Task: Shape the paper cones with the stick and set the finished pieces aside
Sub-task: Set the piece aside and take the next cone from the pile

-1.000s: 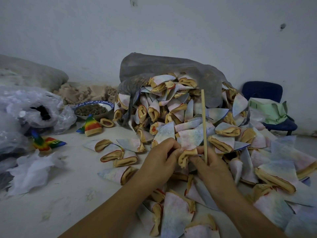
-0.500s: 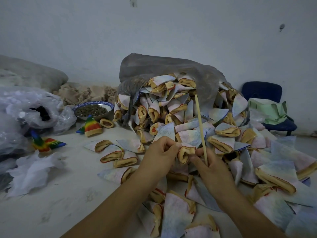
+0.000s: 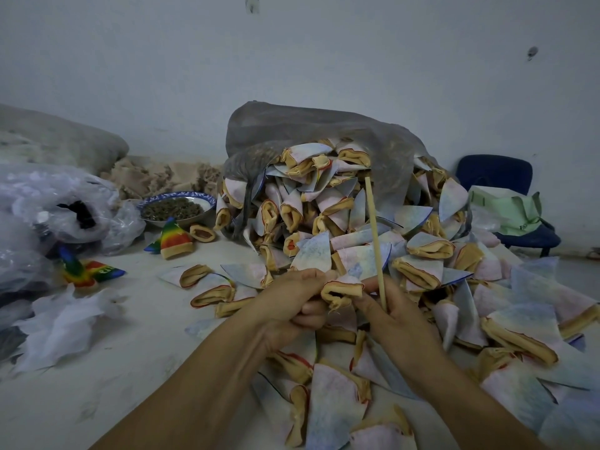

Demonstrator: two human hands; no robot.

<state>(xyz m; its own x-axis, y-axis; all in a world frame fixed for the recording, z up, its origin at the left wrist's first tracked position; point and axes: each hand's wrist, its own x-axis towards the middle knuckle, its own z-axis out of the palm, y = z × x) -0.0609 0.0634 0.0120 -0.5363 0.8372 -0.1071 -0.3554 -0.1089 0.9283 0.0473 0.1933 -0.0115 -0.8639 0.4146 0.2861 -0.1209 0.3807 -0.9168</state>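
**Shaping step, stick not yet inserted.** The left hand [image 3: 292, 297] pinches the tan rim of one cone [image 3: 342, 289], its grip closed on the paper. The right hand [image 3: 396, 316] has a closed grip on the stick [image 3: 375, 241], and its fingertips touch the cone's right edge. The stick leans left at its top, where a second ago it stood upright. The cone's mouth, then edge-on, now faces the viewer. This suggests the mouth is being opened to receive the stick. The held cone sits between the hands, near the pile [image 3: 324, 216] spilling from the grey bag [image 3: 308, 125]. Rainbow-coloured pieces [image 3: 173, 238] lie far left on the floor [image 3: 97, 352].
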